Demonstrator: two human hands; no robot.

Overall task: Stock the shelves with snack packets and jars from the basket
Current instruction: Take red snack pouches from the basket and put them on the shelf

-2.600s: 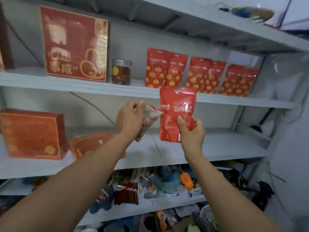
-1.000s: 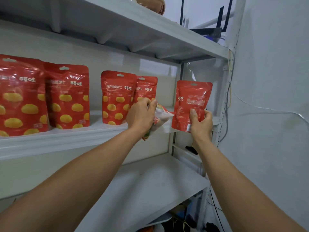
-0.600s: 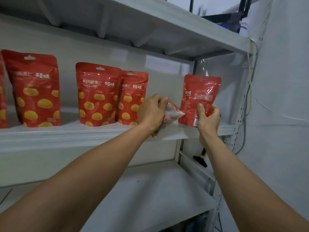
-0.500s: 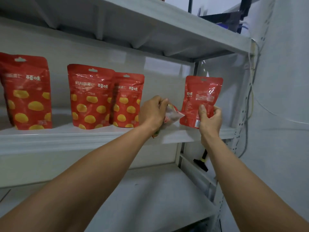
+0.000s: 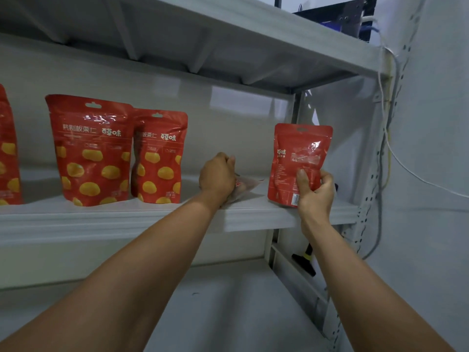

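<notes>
My right hand (image 5: 314,191) grips a red snack packet (image 5: 299,153) upright, its back towards me and its bottom edge touching the right end of the white shelf (image 5: 152,217). My left hand (image 5: 218,176) holds a second, pale snack packet (image 5: 245,188) that lies tilted on the same shelf, mostly hidden by the hand. To the left stand two red packets with yellow chestnuts (image 5: 91,151), (image 5: 160,158), upright and side by side. The basket is out of view.
A further red packet (image 5: 7,153) is cut off at the left edge. Another shelf (image 5: 228,44) hangs close above. The lower shelf (image 5: 228,308) lies below my arms. A perforated upright post with cables (image 5: 380,153) and the wall bound the right side.
Both hands have moved forward and down to the shelf. The red packet now touches the shelf's right end, and the pale packet has come down to lie on it.
</notes>
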